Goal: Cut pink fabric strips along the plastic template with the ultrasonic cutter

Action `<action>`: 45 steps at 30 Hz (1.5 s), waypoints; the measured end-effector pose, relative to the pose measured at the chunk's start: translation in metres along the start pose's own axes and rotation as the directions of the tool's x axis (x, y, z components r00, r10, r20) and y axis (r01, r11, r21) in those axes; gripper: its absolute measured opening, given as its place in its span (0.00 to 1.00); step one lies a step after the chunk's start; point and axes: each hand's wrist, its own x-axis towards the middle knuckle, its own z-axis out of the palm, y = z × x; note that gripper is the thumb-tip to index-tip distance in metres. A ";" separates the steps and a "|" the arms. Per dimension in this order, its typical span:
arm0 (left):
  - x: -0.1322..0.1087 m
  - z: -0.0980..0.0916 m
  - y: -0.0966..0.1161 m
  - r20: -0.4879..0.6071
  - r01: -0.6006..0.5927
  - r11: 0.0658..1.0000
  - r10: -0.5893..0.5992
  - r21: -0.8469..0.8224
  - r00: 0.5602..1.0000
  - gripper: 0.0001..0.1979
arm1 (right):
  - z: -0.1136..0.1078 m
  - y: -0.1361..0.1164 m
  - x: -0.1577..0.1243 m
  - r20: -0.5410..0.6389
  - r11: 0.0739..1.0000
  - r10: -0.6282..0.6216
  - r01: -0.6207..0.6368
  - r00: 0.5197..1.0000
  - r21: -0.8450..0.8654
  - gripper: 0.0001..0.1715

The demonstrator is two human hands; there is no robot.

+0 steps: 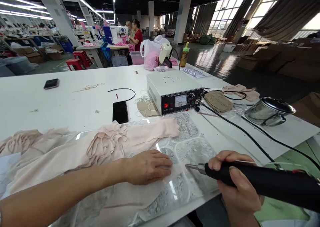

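Observation:
My left hand (pixel 150 167) lies flat, fingers stretched out, on a thin pale pink fabric piece (pixel 135 193) spread over a shiny clear-topped mat (pixel 192 150). My right hand (pixel 241 190) is wrapped round a thick black hand-held ultrasonic cutter (pixel 272 180). The metal tip points left and meets the fabric's narrow right end, just beyond my left fingertips. Whether it presses into the cloth I cannot tell. Behind my left hand lies a gathered pale pink fabric strip (pixel 147 132) with a ruffled rosette (pixel 105 145).
A control box (pixel 182 100) with a dial stands behind the mat; a black cable (pixel 237 130) runs to the cutter. Around it are a black phone (pixel 120 111), brown pattern pieces (pixel 218 101) and a metal mug (pixel 268 111). A person (pixel 137 36) sits at a sewing machine beyond.

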 end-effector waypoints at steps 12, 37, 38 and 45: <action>0.021 -0.011 -0.035 0.145 -0.315 0.949 0.307 0.034 0.941 0.10 | 0.005 0.003 0.012 0.011 1.000 -0.022 0.022 1.000 0.010 0.05; 0.030 -0.010 -0.047 0.191 -0.323 0.944 0.330 -0.067 0.924 0.09 | 0.000 0.004 0.013 0.002 0.999 0.036 -0.036 0.999 -0.009 0.05; 0.030 -0.010 -0.047 0.181 -0.319 0.945 0.327 -0.071 0.928 0.09 | 0.000 0.004 0.013 0.002 0.999 0.038 -0.038 0.999 -0.009 0.06; 0.033 -0.013 -0.048 0.174 -0.330 0.939 0.343 -0.096 0.923 0.13 | 0.000 0.005 0.014 -0.001 0.999 0.047 -0.047 0.999 -0.014 0.05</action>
